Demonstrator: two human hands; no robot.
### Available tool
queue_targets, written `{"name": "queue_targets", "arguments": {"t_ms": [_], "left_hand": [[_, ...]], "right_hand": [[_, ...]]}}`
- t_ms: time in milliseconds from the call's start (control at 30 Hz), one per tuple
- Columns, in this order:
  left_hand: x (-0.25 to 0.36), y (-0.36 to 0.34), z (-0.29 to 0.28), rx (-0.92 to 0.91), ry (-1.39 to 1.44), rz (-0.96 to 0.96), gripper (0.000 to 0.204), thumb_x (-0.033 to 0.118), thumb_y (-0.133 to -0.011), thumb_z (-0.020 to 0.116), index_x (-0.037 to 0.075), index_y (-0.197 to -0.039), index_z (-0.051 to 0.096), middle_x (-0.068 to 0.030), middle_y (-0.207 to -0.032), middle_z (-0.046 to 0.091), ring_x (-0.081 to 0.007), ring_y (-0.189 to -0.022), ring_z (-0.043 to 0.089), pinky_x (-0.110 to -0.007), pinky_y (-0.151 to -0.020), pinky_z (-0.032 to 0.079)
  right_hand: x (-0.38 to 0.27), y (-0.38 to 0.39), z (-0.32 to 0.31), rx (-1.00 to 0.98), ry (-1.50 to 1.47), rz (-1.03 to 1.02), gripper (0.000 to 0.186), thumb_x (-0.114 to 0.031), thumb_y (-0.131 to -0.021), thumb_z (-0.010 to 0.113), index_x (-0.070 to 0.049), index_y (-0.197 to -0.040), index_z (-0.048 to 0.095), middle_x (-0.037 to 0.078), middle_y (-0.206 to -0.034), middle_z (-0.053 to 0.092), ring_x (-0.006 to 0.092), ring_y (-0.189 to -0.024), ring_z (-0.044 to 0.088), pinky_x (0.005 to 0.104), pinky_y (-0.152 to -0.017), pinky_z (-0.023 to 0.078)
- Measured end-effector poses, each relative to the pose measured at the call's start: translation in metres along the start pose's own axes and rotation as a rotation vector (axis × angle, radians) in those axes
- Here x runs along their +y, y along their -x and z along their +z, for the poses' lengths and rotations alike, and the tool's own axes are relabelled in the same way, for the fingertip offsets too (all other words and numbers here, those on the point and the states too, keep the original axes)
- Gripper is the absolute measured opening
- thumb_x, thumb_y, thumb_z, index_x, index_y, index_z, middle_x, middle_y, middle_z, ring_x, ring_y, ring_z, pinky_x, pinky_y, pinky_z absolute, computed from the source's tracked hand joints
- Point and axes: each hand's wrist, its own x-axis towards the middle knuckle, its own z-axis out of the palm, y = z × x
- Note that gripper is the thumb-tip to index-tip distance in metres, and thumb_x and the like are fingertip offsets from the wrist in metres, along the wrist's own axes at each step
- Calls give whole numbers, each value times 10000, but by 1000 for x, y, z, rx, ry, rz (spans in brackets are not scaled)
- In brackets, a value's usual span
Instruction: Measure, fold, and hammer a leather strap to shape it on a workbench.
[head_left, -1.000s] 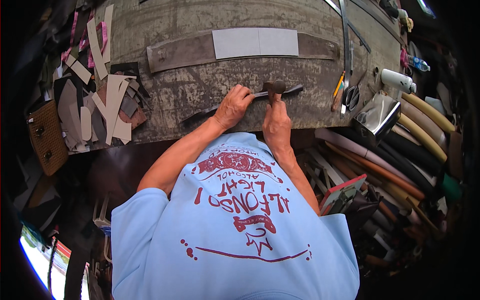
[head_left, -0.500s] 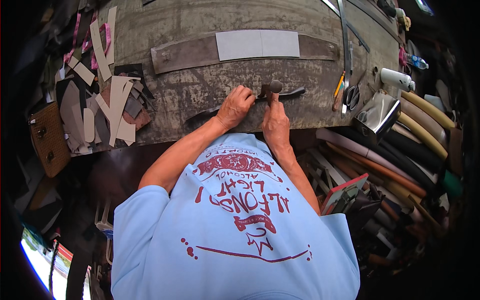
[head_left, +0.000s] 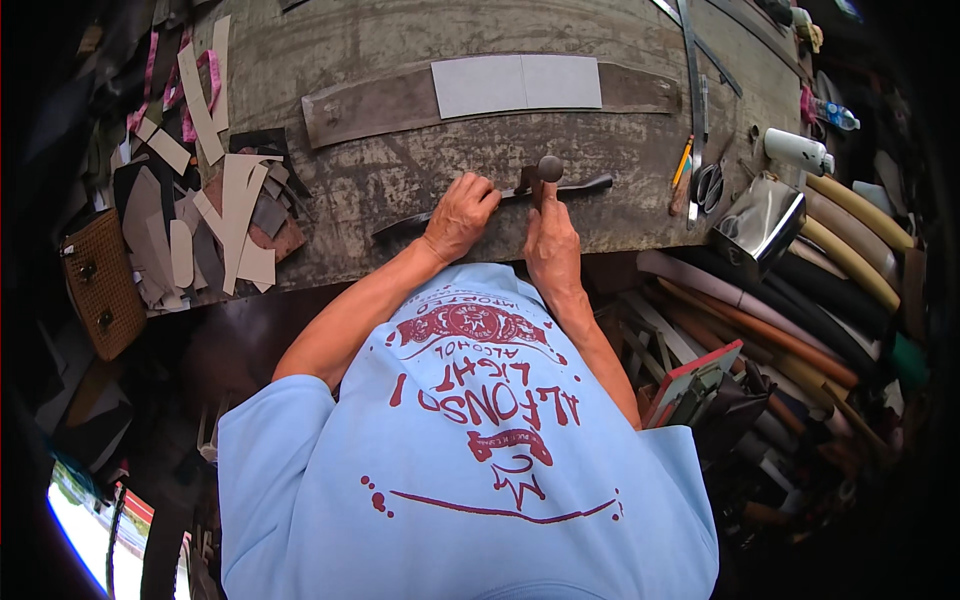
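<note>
Strap (head_left: 495, 197): a long, thin dark strip, likely leather, lying slightly curved across the middle of the frame on the near part of the bench (head_left: 400, 180).
Left hand (head_left: 460, 215): closed down on the strap just left of centre, knuckles up, pinning it flat.
Right hand (head_left: 550, 240): fist wrapped round the shaft of a tool (head_left: 545, 175) with a rounded dark head, held upright on the strap just right of the left hand.
Tool tip: hidden by the fist, so I cannot tell whether it is a punch or an edging tool.
Risk: the hands sit almost touching, so a slip of the tool could catch the left fingers; the strap's free ends are unweighted and could skid or buckle on the bench, spoiling the mark.
Bench surface: grey, worn and stained, rough-looking.
Upper centre: a broad brown band (head_left: 380, 105) lying flat with a pale grey rectangular sheet (head_left: 518, 85) over its middle.
Left of frame: a heap of offcuts (head_left: 215, 215), beige, grey and brown, in strips and tongue shapes; a woven tan pouch (head_left: 100, 285) below them.
Right of frame: scissors (head_left: 708, 188), a shiny metal box (head_left: 760, 225), a white bottle (head_left: 798, 150), and rolls (head_left: 850, 245) of tan and dark material stacked side by side.
</note>
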Motion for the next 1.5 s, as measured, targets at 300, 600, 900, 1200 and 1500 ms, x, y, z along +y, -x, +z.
{"name": "queue_targets", "arguments": {"t_ms": [300,600,900,1200,1500], "left_hand": [[1,1,-1,10,61,-25,264,12,-741,730,19,-981,621,-115,-948,573,-301,-906,562,-398,-791,484],[5,6,-10,42,107,-109,480,-2,-745,751,41,-1151,499,-134,-925,563,-324,-876,562,-419,-780,467],[3,7,-12,30,106,-134,480,-16,-751,745,43,-1154,490,-124,-908,562,-322,-863,563,-413,-780,464],[1,6,-11,0,137,-167,511,-17,-755,748,40,-1187,482,-124,-911,576,-325,-876,575,-415,-793,475],[-1,8,-11,-13,158,-203,597,-23,-742,762,32,-1246,447,-127,-905,585,-322,-879,588,-409,-783,488]], "right_hand": [[-9,3,-1,6,-15,-17,664,-14,-956,521,-34,-1547,220,234,-964,561,434,-766,610,498,-603,489],[-12,10,11,2,26,-13,597,-11,-953,519,-24,-1504,289,218,-968,571,431,-770,614,494,-621,504],[-18,15,21,30,40,-81,632,-11,-956,520,-48,-1529,256,228,-979,559,439,-766,606,504,-626,492],[-18,23,26,29,88,-99,643,-23,-949,526,-4,-1523,236,219,-951,545,422,-774,610,514,-593,506],[-22,20,24,24,-25,-34,653,9,-943,517,-75,-1532,246,234,-967,557,448,-763,605,512,-603,490]]}}
